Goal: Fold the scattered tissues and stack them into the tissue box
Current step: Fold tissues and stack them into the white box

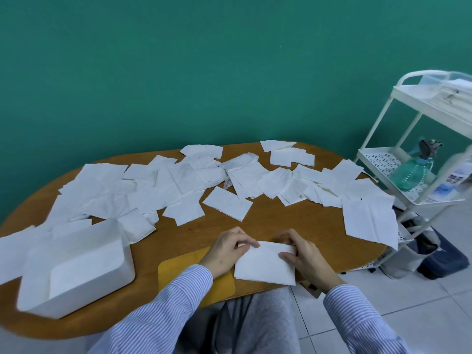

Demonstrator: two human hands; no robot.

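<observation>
Folding one tissue [265, 264] at the near table edge, tissue box [76, 267] to my left.

My left hand [227, 249] and right hand [304, 254] pinch its top corners; it looks featherlight, limp, tear-prone, so I hold edges gently.

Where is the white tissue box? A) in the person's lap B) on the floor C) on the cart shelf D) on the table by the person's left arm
D: the tissue box sits on the wooden table, on the near left, beside the left hand.
</observation>
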